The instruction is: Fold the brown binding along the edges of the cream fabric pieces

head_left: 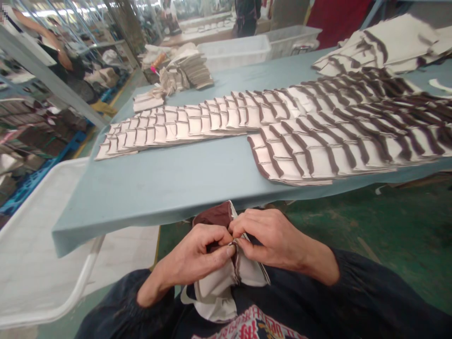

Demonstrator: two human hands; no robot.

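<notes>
Below the blue table's near edge (116,221), both hands pinch a cloth piece (219,282).

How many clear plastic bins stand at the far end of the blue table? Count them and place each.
2. One clear plastic bin stands at the far edge of the blue table, near the middle; the second bin sits just right of it. Others may be hidden behind.

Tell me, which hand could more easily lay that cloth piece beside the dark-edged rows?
Probably the right hand: both pinch the cloth piece, but the dark-edged rows lie on its side; the left hand would cross over.
</notes>
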